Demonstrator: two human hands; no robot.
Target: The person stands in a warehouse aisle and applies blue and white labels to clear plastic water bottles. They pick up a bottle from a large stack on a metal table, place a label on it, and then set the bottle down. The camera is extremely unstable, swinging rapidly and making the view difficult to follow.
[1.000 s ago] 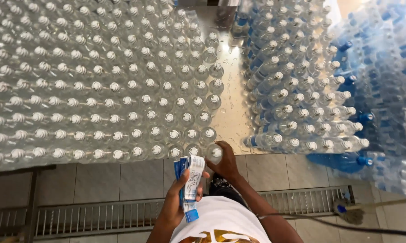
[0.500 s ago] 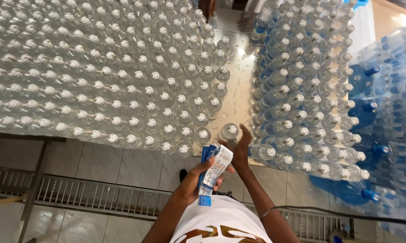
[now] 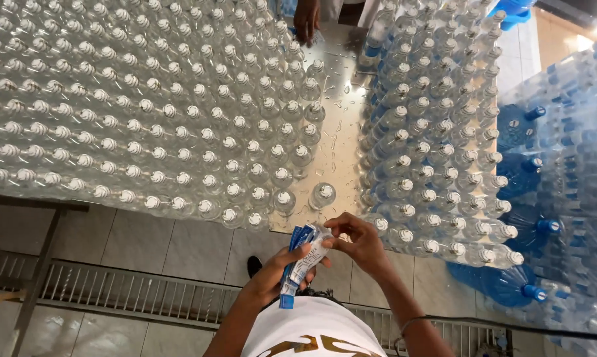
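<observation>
My left hand [image 3: 272, 271] grips a stack of blue and white labels [image 3: 301, 258] below the table's near edge. My right hand [image 3: 358, 239] pinches the top end of the front label with its fingertips. Just beyond them a single clear bottle with a white cap [image 3: 323, 195] stands alone on the wet steel table [image 3: 338, 132]. Many clear capped bottles [image 3: 146, 112] fill the table's left side. Bottles with blue labels [image 3: 431, 152] crowd its right side.
Another person's hand [image 3: 306, 20] rests at the table's far end. Shrink-wrapped packs of blue-capped bottles [image 3: 556, 185] are stacked at the right. A metal floor grate [image 3: 113, 297] runs along the tiled floor below the table. A dark cable [image 3: 510, 327] crosses at the lower right.
My right hand left the lone bottle on the table and came back to the labels, pinching the front one. The view shifted slightly.
</observation>
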